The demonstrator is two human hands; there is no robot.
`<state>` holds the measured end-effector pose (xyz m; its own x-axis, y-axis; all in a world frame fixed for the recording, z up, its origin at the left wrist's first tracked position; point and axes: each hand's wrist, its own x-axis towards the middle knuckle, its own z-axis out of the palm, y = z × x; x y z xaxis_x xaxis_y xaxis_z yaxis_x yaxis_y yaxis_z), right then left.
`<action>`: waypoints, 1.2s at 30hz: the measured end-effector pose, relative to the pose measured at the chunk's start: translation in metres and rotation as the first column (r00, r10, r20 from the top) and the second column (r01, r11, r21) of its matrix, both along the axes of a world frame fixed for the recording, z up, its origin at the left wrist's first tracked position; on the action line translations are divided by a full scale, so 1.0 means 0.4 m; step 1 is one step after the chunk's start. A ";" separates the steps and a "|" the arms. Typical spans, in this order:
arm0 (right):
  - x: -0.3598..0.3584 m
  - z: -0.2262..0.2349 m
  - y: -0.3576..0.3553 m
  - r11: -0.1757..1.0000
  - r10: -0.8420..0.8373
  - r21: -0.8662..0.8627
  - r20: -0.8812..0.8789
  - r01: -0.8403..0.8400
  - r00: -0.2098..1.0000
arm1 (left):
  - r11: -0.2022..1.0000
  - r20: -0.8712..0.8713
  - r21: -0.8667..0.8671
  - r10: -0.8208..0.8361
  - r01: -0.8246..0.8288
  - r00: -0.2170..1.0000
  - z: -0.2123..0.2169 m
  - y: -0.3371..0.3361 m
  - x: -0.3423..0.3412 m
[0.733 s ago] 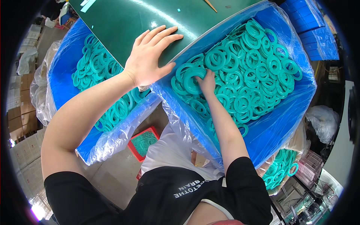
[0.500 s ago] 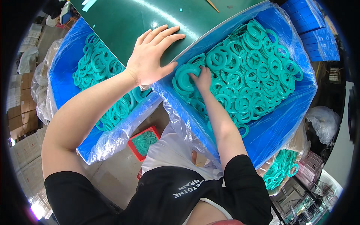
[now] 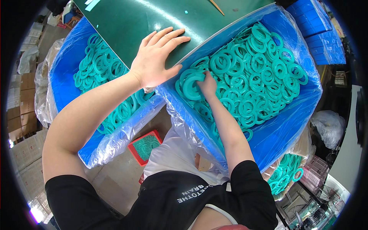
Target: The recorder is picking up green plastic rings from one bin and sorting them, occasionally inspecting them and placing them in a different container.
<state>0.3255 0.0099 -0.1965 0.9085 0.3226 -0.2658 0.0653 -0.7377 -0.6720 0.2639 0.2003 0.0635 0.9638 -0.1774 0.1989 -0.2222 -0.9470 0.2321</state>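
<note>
My left hand lies spread at the near corner of a green tabletop, palm down, with nothing in it. Inside the blue bin on the right, my right hand is closed on the edge of a teal ring. That ring is at the bin's left corner, over several others. The fingertips are partly hidden behind the ring. Many more teal rings fill this bin in a loose heap.
Another blue bin of teal rings stands left, partly under the table. Between the bins, a red tray of small teal bits sits on the floor. Plastic film drapes both bins. A thin brown stick lies on the table; blue crates are stacked far right.
My right hand has shifted slightly nearer to me, and the ring it holds has turned and tilted. My left hand stays nearly still on the tabletop.
</note>
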 end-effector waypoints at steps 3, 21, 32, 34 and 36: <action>-0.004 -0.036 -0.042 0.986 -0.012 -0.155 0.264 0.055 0.965 | 1.000 0.024 -0.008 -0.011 0.011 1.000 0.004 -0.008 0.012; 0.014 0.009 -0.084 0.943 0.075 -0.321 -0.049 -0.087 0.996 | 1.000 0.030 -0.024 -0.003 0.004 1.000 0.003 -0.002 -0.002; -0.207 0.479 -0.427 0.378 -0.082 0.758 -0.545 0.532 0.835 | 0.995 0.230 0.084 0.036 -0.056 0.973 0.007 -0.009 -0.039; -0.282 0.548 -0.435 0.180 -0.071 0.800 -0.570 0.573 0.818 | 0.998 0.271 0.059 0.001 -0.018 0.962 0.002 -0.077 -0.085; -0.352 0.599 -0.450 0.123 -0.063 0.836 -0.532 0.535 0.844 | 0.941 0.191 -0.328 -0.016 0.079 0.981 -0.047 -0.199 -0.151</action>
<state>0.1846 -0.1701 0.0433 0.9365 0.2455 -0.2503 -0.3483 0.5706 -0.7437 0.2034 0.1208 0.0447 0.8970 -0.1156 0.4266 -0.3338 -0.8098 0.4824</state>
